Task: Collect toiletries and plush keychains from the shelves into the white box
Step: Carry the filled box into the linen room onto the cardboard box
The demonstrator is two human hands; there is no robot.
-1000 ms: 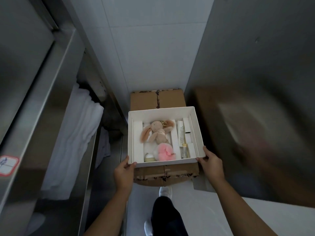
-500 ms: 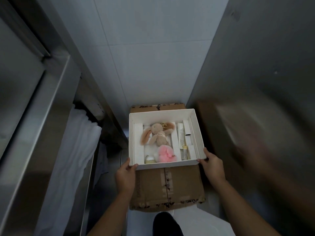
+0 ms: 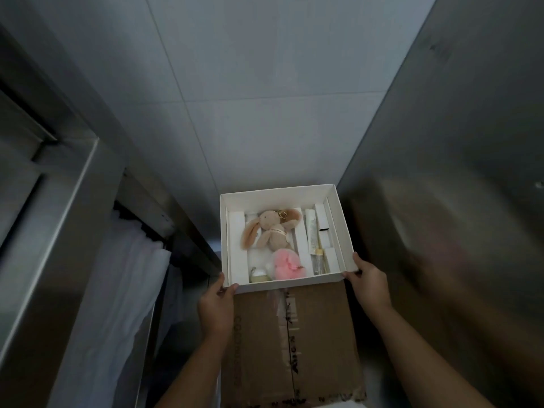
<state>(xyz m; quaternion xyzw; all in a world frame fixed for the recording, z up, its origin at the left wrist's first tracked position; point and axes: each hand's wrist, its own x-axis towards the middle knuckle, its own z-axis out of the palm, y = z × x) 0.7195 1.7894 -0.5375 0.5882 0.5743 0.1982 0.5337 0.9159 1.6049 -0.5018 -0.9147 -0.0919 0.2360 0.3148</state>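
head view puts the white box (image 3: 276, 198) at lower centre of the frame, over a cardboard carton (image 3: 294, 334); you cannot tell whether it rests on it. your left hand (image 3: 216, 307) grips the near left corner and your right hand (image 3: 371, 282) the near right, fingers clenched on the rim. judge it light but thin-walled. the bunny keychain (image 3: 272, 231) and pink plush (image 3: 287, 265) are soft and the tube (image 3: 311, 231) lies loose, so keep the box level.

one white box (image 3: 288, 283), two plush keychains (image 3: 272, 231) (image 3: 287, 265), one jar (image 3: 259, 276), one tube (image 3: 311, 231), one vial (image 3: 318, 262), one cardboard carton (image 3: 321, 334)
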